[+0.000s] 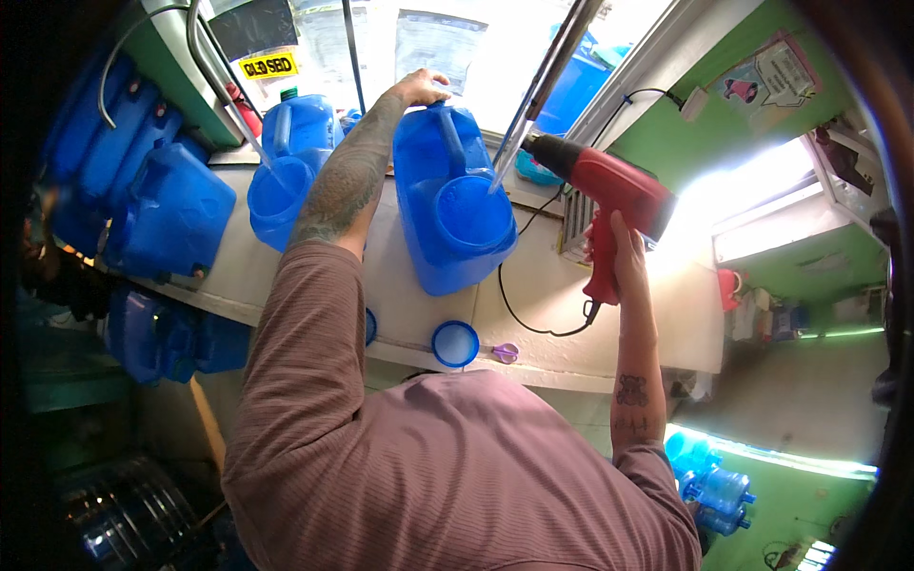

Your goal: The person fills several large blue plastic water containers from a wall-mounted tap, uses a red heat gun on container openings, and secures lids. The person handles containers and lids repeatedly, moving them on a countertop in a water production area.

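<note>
My right hand [620,250] is closed around the handle of a red heat gun [615,182], whose dark nozzle points up and left, close to a metal pipe. At the back of a large blue plastic water jug [428,207], my left hand [423,88] rests on the small cap by the jug's handle. The jug's wide round mouth is uncovered, and a clear tube reaches to its rim. Another blue jug [280,193] with a green cap stands left of my left forearm, a clear tube over its mouth. A blue round lid [455,343] lies near the counter's front edge.
Purple-handled scissors [505,352] lie beside the lid. The heat gun's black cord [532,330] loops across the white counter [400,314]. More blue jugs [178,207] stand at the left. Behind the jugs is a bright window with metal pipes [568,61] in front.
</note>
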Demonstrator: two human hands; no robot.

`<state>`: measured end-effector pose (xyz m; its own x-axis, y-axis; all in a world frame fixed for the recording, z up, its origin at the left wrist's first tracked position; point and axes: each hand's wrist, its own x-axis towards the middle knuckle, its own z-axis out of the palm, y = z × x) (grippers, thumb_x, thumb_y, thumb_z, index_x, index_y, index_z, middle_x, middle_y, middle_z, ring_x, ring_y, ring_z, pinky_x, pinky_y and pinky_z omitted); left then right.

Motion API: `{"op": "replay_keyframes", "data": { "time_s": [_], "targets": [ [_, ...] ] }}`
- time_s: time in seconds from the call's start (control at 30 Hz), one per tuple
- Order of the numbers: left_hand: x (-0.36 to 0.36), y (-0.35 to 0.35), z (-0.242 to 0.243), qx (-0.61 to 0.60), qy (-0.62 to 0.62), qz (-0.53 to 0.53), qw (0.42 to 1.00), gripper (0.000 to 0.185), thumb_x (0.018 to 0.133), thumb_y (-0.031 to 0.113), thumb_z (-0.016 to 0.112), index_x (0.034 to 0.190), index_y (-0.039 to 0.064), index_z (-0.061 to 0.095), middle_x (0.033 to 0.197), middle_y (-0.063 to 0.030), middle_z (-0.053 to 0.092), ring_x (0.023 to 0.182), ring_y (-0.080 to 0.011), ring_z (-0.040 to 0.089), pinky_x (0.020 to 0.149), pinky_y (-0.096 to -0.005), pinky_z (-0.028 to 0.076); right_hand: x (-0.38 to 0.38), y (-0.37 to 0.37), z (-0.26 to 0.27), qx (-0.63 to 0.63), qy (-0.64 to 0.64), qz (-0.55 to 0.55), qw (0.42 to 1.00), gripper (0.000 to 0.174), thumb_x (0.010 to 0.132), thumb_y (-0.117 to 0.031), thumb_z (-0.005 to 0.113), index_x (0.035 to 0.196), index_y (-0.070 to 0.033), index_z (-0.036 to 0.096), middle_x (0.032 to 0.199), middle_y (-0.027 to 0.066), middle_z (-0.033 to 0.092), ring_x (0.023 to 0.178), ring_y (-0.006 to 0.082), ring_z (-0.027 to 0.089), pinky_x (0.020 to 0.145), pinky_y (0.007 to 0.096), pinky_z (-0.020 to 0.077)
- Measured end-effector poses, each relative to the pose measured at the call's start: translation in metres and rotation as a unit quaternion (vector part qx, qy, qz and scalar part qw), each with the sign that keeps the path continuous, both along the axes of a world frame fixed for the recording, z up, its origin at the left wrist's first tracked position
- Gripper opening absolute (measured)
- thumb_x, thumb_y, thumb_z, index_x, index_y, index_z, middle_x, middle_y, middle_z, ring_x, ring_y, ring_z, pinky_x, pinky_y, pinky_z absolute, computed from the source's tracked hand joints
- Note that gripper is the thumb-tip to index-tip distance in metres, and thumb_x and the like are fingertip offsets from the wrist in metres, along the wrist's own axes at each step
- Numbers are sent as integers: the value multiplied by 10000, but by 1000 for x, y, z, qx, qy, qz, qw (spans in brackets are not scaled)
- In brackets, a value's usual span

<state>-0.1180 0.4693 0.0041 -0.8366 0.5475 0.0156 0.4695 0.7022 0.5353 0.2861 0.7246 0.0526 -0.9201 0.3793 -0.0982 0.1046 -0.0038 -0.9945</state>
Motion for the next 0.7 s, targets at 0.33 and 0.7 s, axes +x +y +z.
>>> {"op": "replay_keyframes", "data": {
  "time_s": [0.33, 0.7],
  "targets": [
    [-6, 31, 11, -322, 49, -17, 945, 503, 936, 500, 533, 1241, 132, 692, 1315, -113, 644, 1230, -283, 605, 1003, -429, 490, 68, 61, -12, -74, 44, -37, 996, 407, 1011, -370, 567, 1191, -6, 597, 886, 87, 672, 688, 161, 648, 609, 290, 538],
    [135, -37, 44, 181, 240, 99, 949, 587, 960, 512, 574, 1353, 77, 571, 1147, -162, 624, 1008, -263, 650, 875, -399, 530, 93, 90, -25, 34, 237, -118, 964, 489, 982, -417, 605, 1239, -4, 552, 864, 94, 644, 671, 160, 613, 600, 290, 525]
  ]
}}
